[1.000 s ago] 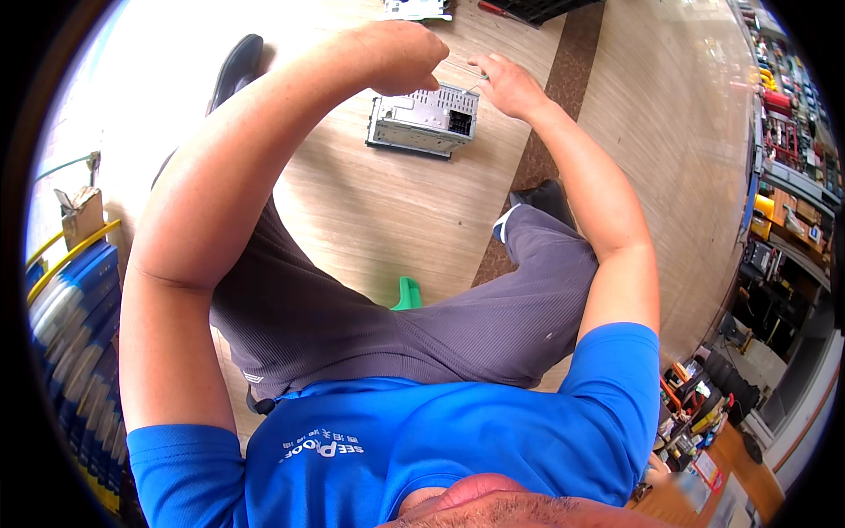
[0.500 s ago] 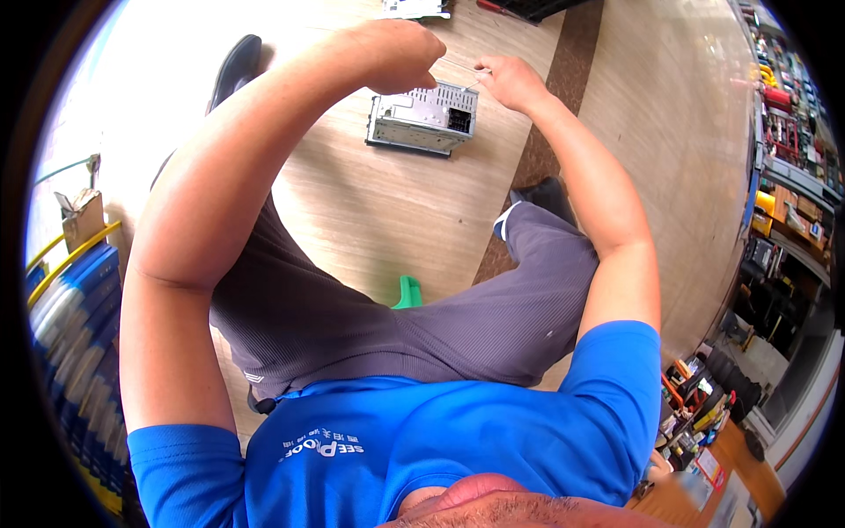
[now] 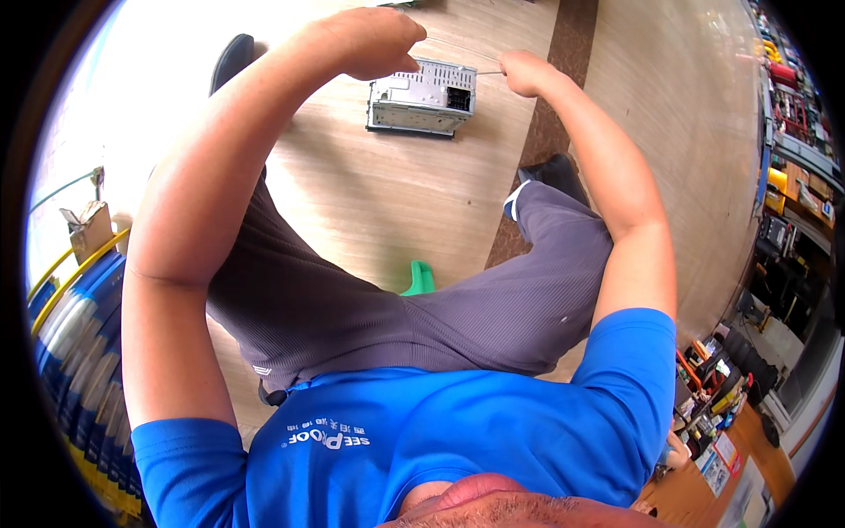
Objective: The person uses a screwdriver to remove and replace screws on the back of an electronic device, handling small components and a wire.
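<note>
The boxy silver metal unit with a slotted top (image 3: 405,89) sits on the pale wood-look floor (image 3: 378,207), between the two hands. It looks stiff and fairly heavy for its size, its thin sheet edges perhaps sharp; the flat ends offer the safest hold, away from the black socket (likely its most fragile part). The left hand (image 3: 384,42) is part-curled at its far-left top; whether it grips, I cannot tell. The right hand (image 3: 530,74) pinches a thin grey metal rod (image 3: 491,73) pointing at the unit. A dark brown marbled strip (image 3: 561,97) crosses the floor; cluttered shelves (image 3: 797,145) line the right.
</note>
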Demonstrator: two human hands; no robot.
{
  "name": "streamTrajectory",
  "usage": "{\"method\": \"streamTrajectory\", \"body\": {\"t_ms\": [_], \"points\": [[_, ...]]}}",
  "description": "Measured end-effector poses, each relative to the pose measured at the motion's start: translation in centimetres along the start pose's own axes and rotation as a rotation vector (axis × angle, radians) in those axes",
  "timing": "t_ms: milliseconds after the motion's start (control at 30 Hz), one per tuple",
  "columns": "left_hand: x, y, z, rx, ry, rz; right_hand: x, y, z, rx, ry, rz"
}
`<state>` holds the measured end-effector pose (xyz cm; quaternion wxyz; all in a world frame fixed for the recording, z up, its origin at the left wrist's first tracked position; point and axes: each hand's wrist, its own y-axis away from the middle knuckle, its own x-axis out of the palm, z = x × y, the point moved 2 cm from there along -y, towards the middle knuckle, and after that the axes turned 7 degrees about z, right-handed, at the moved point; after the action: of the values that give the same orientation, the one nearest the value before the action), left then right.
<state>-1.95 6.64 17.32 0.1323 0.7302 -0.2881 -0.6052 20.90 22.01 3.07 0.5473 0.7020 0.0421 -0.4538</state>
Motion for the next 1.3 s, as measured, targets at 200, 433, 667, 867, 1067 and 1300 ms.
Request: {"method": "streamTrajectory", "body": {"t_ms": [200, 433, 667, 867, 1067, 1300], "points": [[-0.4, 0.1, 0.0, 0.018, 0.027, -0.041, -0.5, 0.6, 0.5, 0.121, -0.221, -0.276], [0.3, -0.4, 0.9, 0.060, 0.024, -0.033, 4.0, -0.5, 4.9, 0.335, -0.460, -0.190], [5.7, -5.6, 2.6, 0.036, 0.094, 0.042, 7.3, -2.1, 6.5, 0.337, -0.650, -0.233], [12.2, -7.9, 3.3, -0.179, 0.279, 0.066, 8.8, -2.5, 5.3, 0.216, -0.742, -0.386], [14.9, -8.9, 4.6, -0.386, 0.783, 0.052, 8.2, -1.0, 4.1, 0.052, -1.059, -0.255], [16.5, -11.3, 4.0, -0.509, 1.232, 0.226, 7.0, -0.8, 4.7, 0.079, -1.101, 0.050]]}}
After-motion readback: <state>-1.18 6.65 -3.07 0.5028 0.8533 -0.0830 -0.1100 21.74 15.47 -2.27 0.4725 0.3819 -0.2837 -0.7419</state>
